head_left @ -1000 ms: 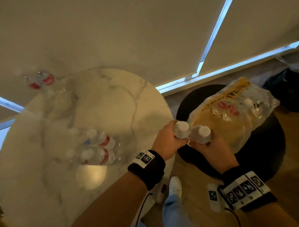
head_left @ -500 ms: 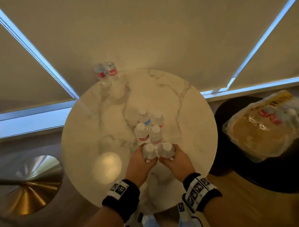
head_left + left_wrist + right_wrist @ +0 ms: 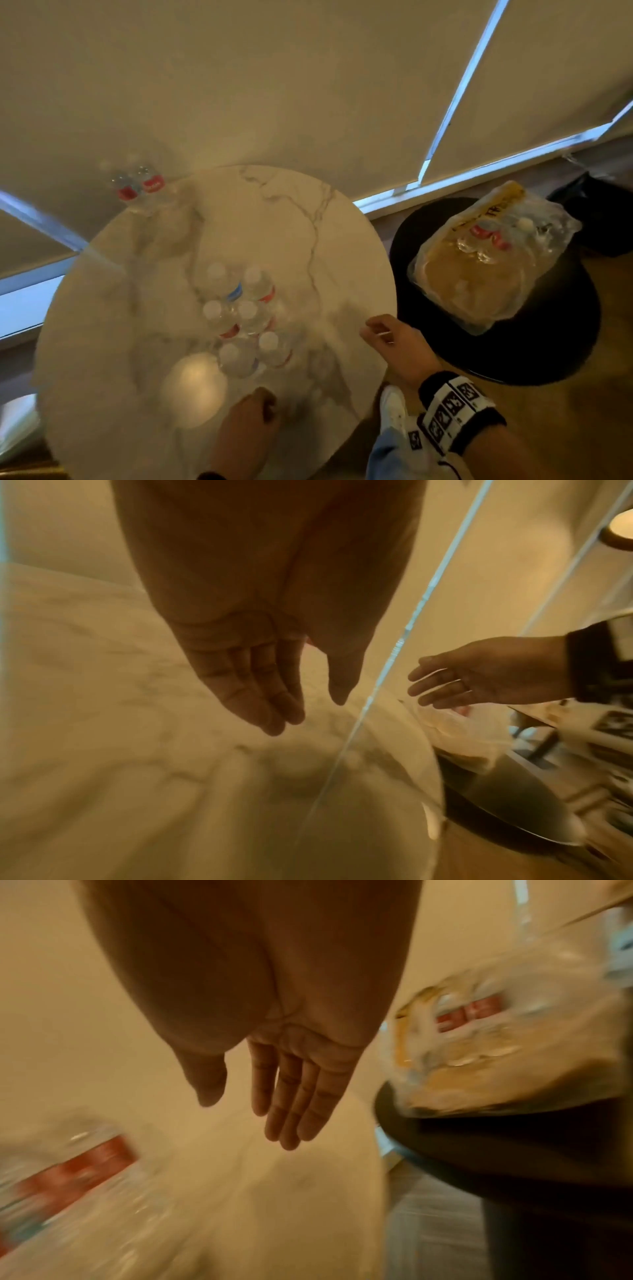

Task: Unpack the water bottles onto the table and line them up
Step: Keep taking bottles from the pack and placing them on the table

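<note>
Several clear water bottles (image 3: 245, 320) with white caps stand in a tight cluster in the middle of the round marble table (image 3: 342, 260). Two more bottles (image 3: 140, 186) stand at its far left edge. The torn plastic pack (image 3: 486, 263), with bottles still inside, lies on a black round stool to the right. My left hand (image 3: 257, 407) hovers empty near the table's front edge, just short of the cluster; the left wrist view shows its fingers (image 3: 274, 710) straight. My right hand (image 3: 376, 334) is empty and open over the table's right edge, between cluster and pack.
The black stool (image 3: 561, 342) stands close against the table's right side. Beige roller blinds (image 3: 308, 85) hang behind the table. Below are a wooden floor (image 3: 582, 411) and my white shoe (image 3: 394, 407). Bare marble lies left and right of the cluster.
Both hands carried two bottles from the pack to the cluster's near side and let go. The left hand has drawn back; the right has moved right towards the pack.
</note>
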Available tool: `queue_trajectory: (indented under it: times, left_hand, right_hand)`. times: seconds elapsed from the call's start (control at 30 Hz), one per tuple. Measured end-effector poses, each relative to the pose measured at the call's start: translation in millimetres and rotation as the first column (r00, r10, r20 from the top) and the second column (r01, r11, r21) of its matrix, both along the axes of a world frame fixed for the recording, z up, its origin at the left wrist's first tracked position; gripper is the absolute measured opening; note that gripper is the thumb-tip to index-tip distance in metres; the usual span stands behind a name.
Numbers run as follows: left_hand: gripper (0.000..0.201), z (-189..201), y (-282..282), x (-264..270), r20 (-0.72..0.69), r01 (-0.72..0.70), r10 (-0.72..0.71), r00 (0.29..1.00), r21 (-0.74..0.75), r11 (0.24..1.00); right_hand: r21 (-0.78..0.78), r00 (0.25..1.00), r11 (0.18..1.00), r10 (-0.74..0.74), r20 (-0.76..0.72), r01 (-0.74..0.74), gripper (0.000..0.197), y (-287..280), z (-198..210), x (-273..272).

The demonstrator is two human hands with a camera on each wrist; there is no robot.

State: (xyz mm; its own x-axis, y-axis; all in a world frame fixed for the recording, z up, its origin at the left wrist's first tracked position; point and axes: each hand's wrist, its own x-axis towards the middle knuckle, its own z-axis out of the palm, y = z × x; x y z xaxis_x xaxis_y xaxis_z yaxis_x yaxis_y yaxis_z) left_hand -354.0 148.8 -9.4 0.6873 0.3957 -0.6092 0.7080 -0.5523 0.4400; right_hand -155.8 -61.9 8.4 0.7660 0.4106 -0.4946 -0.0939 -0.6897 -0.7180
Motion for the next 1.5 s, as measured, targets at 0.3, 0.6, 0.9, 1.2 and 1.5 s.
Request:
queue_trajectory:
  times: [0.3,0.6,0.9,1.2,1.5]
  left_hand:
    - [0.014,10,-162,237,0.211,0.344,-0.296,0.932,-0.248,0.906]
    - [0.050,-71,-257,475,0.218,0.383,-0.410,0.886,0.153,0.911]
    - [0.064,-111,-274,535,0.283,0.378,-0.338,0.898,-0.102,0.920]
    - [0.041,-85,-280,514,0.229,0.417,-0.464,0.856,0.227,0.880]
    - [0.087,-12,-225,403,0.370,0.528,-0.451,0.812,-0.136,0.838]
  right_hand:
    - [0.080,0.819,0.816,-0.574,-0.007,0.573,0.033,-145,-30,183]
    - [-0.049,0.822,0.822,-0.569,-0.011,0.568,0.045,-187,-74,309]
    - [-0.047,0.969,0.968,-0.243,0.054,0.245,0.044,-204,-48,276]
    - [0.000,0.984,0.988,-0.154,0.085,0.155,0.052,-232,-17,222]
    - [-0.029,0.990,0.999,-0.018,0.139,0.022,0.051,-230,63,198]
